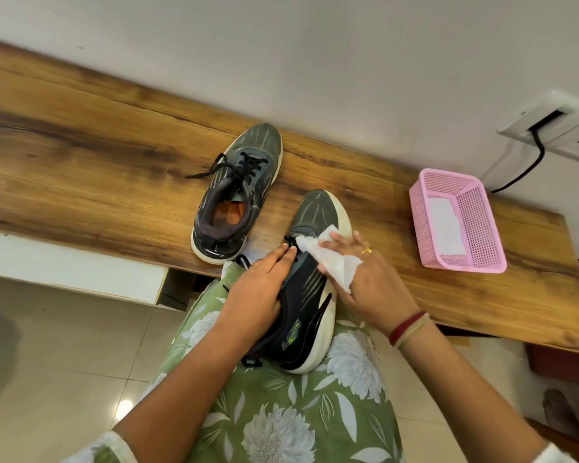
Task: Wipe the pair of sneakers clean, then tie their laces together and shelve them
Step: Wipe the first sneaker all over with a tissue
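Two dark sneakers with white soles are in view. One sneaker [239, 192] stands alone on the wooden bench [91, 168], laces loose, toe toward the wall. The other sneaker [310, 295] rests on my lap, its toe over the bench edge. My left hand [258, 292] grips this shoe over its opening and laces. My right hand [365, 279] presses a white wipe [331, 259] against the shoe's right side near the laces.
A pink mesh basket [482, 242] with white wipes inside stands on the bench at the right. A white wall socket [555, 125] with a black cable sits above it. Tiled floor lies to the left, below the bench.
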A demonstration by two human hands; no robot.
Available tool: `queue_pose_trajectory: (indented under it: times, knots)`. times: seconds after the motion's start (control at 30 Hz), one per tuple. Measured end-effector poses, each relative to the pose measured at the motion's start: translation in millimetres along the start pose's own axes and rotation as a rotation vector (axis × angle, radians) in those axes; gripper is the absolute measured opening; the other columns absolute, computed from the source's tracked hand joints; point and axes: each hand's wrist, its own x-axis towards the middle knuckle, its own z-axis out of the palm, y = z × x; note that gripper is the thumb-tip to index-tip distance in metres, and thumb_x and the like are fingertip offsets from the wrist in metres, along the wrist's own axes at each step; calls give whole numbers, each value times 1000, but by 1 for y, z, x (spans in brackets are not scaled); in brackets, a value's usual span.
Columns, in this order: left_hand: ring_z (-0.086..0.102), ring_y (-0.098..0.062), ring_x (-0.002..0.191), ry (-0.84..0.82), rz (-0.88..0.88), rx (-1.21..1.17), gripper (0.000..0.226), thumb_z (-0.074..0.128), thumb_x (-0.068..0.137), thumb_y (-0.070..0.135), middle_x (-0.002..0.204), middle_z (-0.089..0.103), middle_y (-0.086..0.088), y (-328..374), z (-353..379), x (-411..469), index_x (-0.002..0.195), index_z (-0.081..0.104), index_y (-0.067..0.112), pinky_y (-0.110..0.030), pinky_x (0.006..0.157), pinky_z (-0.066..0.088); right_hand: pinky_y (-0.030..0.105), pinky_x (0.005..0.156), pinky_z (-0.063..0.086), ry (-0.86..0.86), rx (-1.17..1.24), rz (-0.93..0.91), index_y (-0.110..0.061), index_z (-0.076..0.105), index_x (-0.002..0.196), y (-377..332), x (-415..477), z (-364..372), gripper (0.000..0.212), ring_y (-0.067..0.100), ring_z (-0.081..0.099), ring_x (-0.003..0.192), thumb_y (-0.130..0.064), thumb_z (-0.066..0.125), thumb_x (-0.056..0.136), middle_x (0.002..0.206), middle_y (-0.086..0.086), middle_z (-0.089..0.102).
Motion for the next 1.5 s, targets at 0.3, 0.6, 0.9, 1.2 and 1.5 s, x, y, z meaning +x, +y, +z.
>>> queue_pose_trajectory:
  times: [0.3, 0.6, 0.9, 1.2, 1.5]
  knots:
    - [44, -23, 130, -33, -25, -27, 67, 53, 91, 5, 156, 28, 2, 0, -1, -1, 150, 26, 20, -33, 100, 42, 33, 111, 29, -179, 29, -91, -6, 58, 126, 26, 15, -22, 59, 27, 49, 125, -48, 30, 94, 129, 12, 58]
    - [39, -19, 134, -38, -37, -21, 68, 51, 92, 6, 157, 23, 6, 0, -2, -1, 151, 21, 24, -28, 101, 40, 28, 109, 25, -176, -29, -119, -6, 59, 125, 18, 18, -26, 55, 24, 54, 120, -43, 30, 96, 125, 10, 61]
    - [40, -18, 133, -46, -43, 0, 66, 51, 94, 10, 157, 23, 7, 1, -1, -1, 151, 21, 25, -28, 99, 41, 31, 109, 28, -189, -8, -140, -10, 57, 127, 11, 19, -24, 55, 26, 57, 116, -45, 25, 98, 119, 12, 64]
    - [43, -21, 131, -43, -31, 11, 61, 51, 94, 13, 155, 29, 5, -1, 2, 0, 149, 29, 23, -33, 96, 46, 21, 105, 35, -203, 154, -56, -8, 65, 114, -12, 1, -15, 77, 12, 61, 101, -60, 12, 94, 109, 8, 68]
    - [36, -16, 136, -34, -39, -20, 67, 49, 93, 9, 157, 23, 8, -3, 1, 0, 152, 20, 26, -30, 102, 42, 24, 85, 48, 245, 1092, 573, -19, 59, 121, 26, 27, -54, 43, 8, 58, 105, -48, 49, 92, 117, 2, 62]
